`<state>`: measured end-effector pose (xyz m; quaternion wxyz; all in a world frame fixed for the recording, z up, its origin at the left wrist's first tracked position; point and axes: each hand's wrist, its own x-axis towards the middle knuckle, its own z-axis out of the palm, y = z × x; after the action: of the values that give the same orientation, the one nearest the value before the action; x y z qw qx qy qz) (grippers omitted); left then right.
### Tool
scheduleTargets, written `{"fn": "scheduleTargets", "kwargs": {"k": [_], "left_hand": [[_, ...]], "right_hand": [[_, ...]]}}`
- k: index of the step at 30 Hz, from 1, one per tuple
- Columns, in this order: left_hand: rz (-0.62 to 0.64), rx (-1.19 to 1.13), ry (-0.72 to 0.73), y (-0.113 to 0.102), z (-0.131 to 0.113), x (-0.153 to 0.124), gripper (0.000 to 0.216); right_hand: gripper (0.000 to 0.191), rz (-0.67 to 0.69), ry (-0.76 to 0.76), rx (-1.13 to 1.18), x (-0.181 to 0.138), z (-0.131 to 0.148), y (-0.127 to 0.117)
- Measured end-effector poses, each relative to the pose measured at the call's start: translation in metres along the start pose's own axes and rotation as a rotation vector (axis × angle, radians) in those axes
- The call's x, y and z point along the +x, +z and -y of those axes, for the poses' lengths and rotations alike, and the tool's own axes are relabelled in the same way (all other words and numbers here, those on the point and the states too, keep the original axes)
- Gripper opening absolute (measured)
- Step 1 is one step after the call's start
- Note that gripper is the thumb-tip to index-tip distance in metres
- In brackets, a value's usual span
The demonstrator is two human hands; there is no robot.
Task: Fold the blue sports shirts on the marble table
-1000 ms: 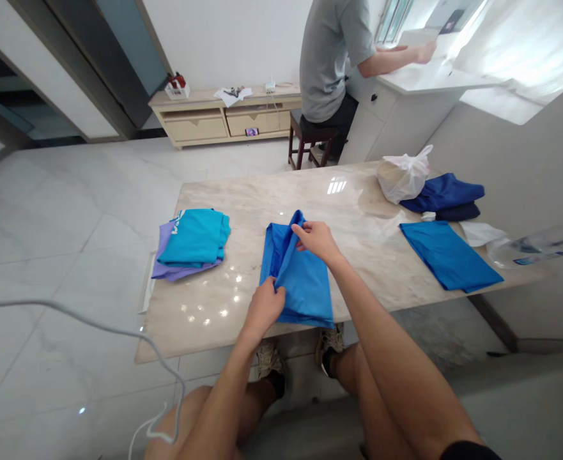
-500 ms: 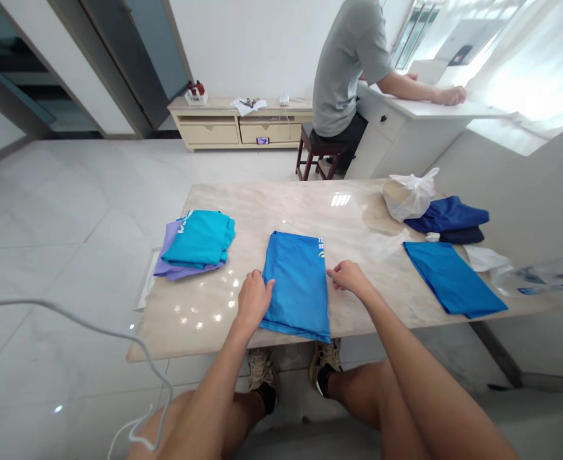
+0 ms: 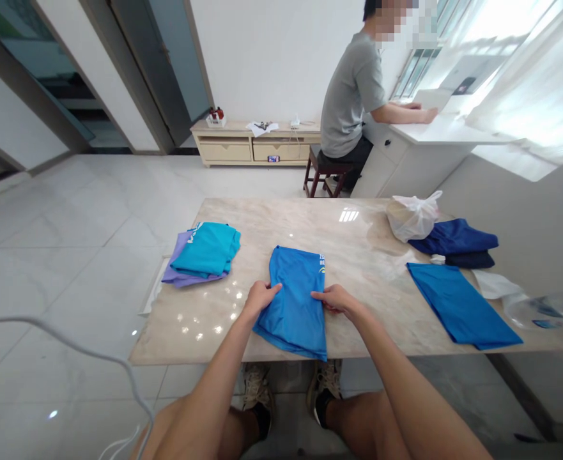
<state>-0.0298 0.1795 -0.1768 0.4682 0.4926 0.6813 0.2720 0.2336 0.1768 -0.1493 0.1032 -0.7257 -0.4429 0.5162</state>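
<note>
Writing: the blue shirt carries a small white print near its far right corner, too small to read. The teal shirt shows white lettering along its far left edge, also unreadable. The bottle at the right edge has a blue label; its text cannot be made out.

Hands: the left hand lies mostly flat on the blue shirt's left edge, fingers stretched across the cloth. The right hand rests on the right edge with its fingers bent; whether they pinch the fabric cannot be told. The hands are apart, with the width of the shirt between them.

Blue shirt: folded to a long, narrow shape. It lies on the table at the near edge, directly before the person, and its near end overhangs the edge slightly. The surface is smooth with a few soft creases.

Left of it, well apart, the teal shirt sits folded on a purple shirt. To the right lies a flat blue cloth; beyond it are a navy pile and a white bag, touching.

Farther off, a second person in a grey shirt sits on a stool at a white counter. A low sideboard stands against the far wall.
</note>
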Motion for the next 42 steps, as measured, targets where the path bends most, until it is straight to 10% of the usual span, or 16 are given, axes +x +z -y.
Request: {"fn": "scheduleTargets", "kwargs": {"k": [8, 19, 27, 35, 42], "left_hand": [[-0.004, -0.245, 0.202, -0.017, -0.023, -0.011, 0.038], [-0.485, -0.175, 0.626, -0.059, -0.072, -0.064, 0.030], [-0.257, -0.379, 0.461, -0.066, -0.064, -0.067, 0.041], [-0.205, 0.584, 0.263, -0.055, -0.038, -0.061, 0.031], [0.132, 0.702, 0.337, -0.032, -0.039, -0.071, 0.016]], "right_hand": [[0.039, -0.181, -0.371, 0.159, -0.027, 0.013, -0.030], [0.042, -0.665, -0.957, 0.306, -0.090, 0.047, -0.035], [0.061, -0.582, -0.722, 0.477, -0.083, 0.050, -0.022], [0.022, -0.532, -0.337, -0.173, -0.020, 0.014, -0.017], [0.023, -0.392, -0.189, -0.501, -0.010, -0.002, -0.008]]}}
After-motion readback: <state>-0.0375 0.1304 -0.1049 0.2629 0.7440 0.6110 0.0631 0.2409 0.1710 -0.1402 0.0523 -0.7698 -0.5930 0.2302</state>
